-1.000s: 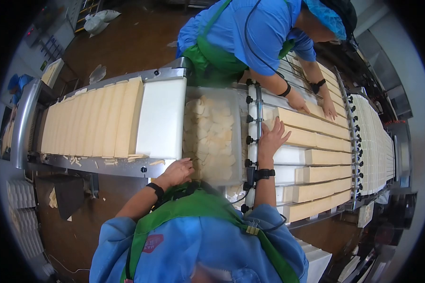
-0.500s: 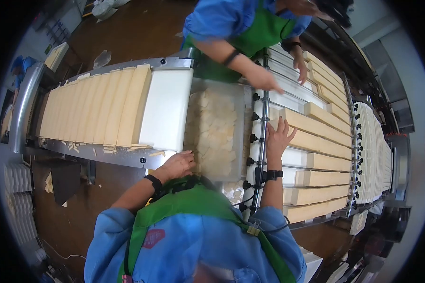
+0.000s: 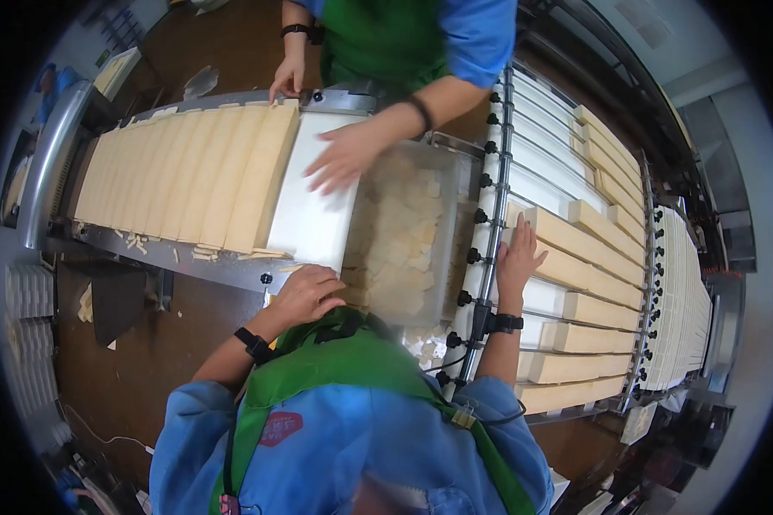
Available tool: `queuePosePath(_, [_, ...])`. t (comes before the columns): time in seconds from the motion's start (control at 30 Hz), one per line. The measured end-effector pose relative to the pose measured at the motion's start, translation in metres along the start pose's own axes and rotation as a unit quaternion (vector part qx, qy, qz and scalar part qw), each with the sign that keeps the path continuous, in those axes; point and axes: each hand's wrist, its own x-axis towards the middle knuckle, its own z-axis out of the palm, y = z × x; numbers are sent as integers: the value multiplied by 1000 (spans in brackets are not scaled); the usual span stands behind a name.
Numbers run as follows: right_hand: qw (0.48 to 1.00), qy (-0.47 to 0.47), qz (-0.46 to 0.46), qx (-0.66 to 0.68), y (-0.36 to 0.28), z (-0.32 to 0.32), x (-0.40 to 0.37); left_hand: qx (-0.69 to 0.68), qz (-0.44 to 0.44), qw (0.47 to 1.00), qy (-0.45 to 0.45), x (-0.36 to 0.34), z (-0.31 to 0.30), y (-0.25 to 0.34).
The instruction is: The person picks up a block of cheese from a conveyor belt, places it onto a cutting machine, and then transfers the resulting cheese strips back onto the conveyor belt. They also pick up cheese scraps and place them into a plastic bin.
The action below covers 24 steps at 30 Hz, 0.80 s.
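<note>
My left hand (image 3: 305,294) rests at the near right corner of the white belt (image 3: 311,227), fingers loosely bent and thumb apart, with nothing visible in it. Across the plastic bin, my right hand (image 3: 519,264) lies with its fingers extended against the end of a long pale-yellow bar (image 3: 580,262). Several such bars sit in the lanes of the slotted conveyor (image 3: 550,299). On the left belt stands a tight row of pale-yellow slabs (image 3: 189,176). Between the two conveyors is the clear bin (image 3: 449,249), holding flat pale scraps (image 3: 395,245).
Opposite me, a co-worker's blurred hand (image 3: 348,157) hovers over the white belt, and their other hand (image 3: 289,77) touches the far end of the slab row. A metal bar with black knobs (image 3: 481,216) crosses the lanes. Crumbs (image 3: 133,244) lie along the left conveyor's near edge.
The co-worker's hands have moved from the right lanes to the left belt and slabs. My left hand has shifted slightly left, away from the bin. My right hand remains at the bar's end.
</note>
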Motion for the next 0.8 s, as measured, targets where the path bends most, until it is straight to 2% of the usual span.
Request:
queuePosePath(0.13, [998, -61, 12, -10, 5, 12, 1, -31, -65, 997, 33, -26, -5, -6])
queuePosePath(0.2, [995, -90, 32, -18, 6, 16, 1, -59, -141, 986, 72, -44, -10, -12])
queuePosePath(0.23, [996, -86, 36, -19, -4, 9, 0, -46, -159, 982, 88, -50, -15, -12])
queuePosePath(0.3, [999, -27, 24, 25, -21, 3, 2, -52, -227, 947, 220, -58, -22, -10])
queuePosePath(0.33, [999, 1, 0, 44, -35, -3, 5, -83, -302, 912, 266, -73, -12, -20])
queuePosePath(0.37, [997, 29, -21, 62, -52, -8, 9, -76, -313, 904, 281, -78, -13, -26])
queuePosePath(0.4, [997, 28, -36, 67, -78, -22, 14, -47, -389, 856, 337, -80, -15, -29])
queuePosePath(0.43, [985, 51, -103, 132, -110, -40, 16, -21, -457, 800, 389, -82, -17, -36])
queuePosePath(0.47, [964, 74, -167, 194, -143, -56, 18, -55, -495, 775, 389, -90, -17, -49])
queuePosePath(0.5, [941, 76, -216, 247, -177, -68, 19, -54, -496, 772, 395, -93, -15, -64])
queuePosePath(0.57, [890, 51, -300, 339, -244, -86, 19, 11, -521, 717, 462, -96, -12, -91])
queuePosePath(0.67, [809, -43, -409, 420, -337, -102, 16, 59, -525, 711, 464, -91, -20, -114])
queuePosePath(0.73, [777, -75, -428, 455, -401, -105, 12, 41, -515, 725, 455, -85, -32, -115])
queuePosePath(0.8, [782, -77, -480, 390, -450, -103, 17, 24, -507, 746, 432, -82, -42, -113])
